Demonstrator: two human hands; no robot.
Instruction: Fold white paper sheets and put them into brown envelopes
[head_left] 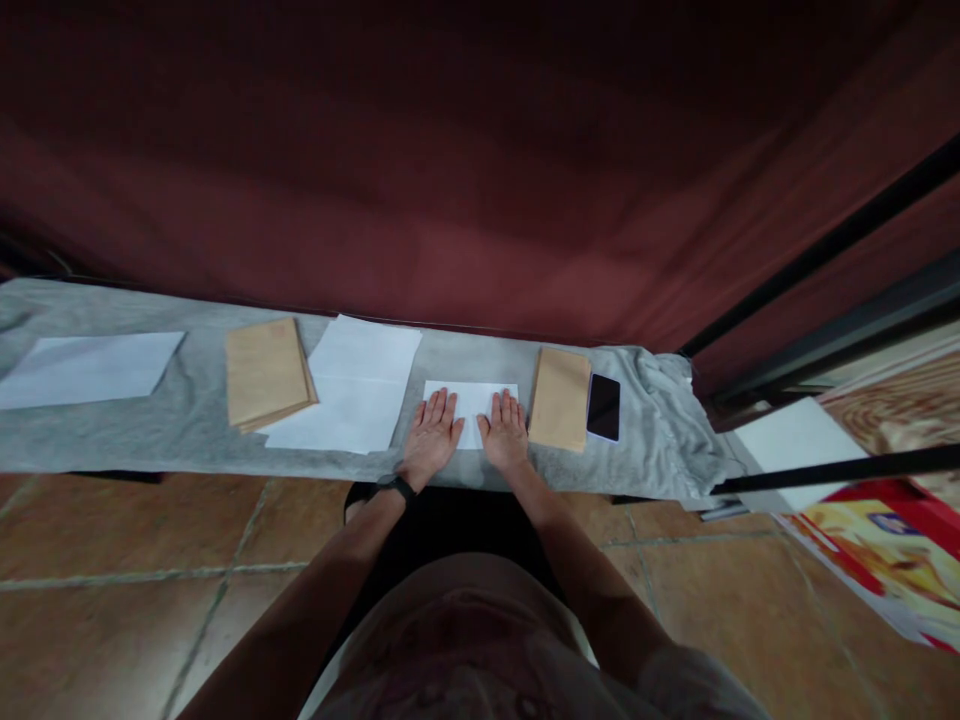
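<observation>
My left hand (pixel 431 432) and my right hand (pixel 503 430) lie flat, fingers stretched out, side by side on a small folded white sheet of paper (pixel 471 399). The sheet rests on a grey cloth (pixel 187 430) that covers a long narrow table. A black band sits on my left wrist. Just right of my right hand lies a stack of brown envelopes (pixel 561 398), and beside it a dark phone (pixel 604 407), screen up.
Left of my hands lie large white sheets (pixel 356 385), another stack of brown envelopes (pixel 266 372) and a white sheet (pixel 86 368) at far left. A dark red curtain (pixel 450 200) hangs behind. White paper (pixel 795 440) and a colourful printed sheet (pixel 892 560) sit at right. The floor is tiled.
</observation>
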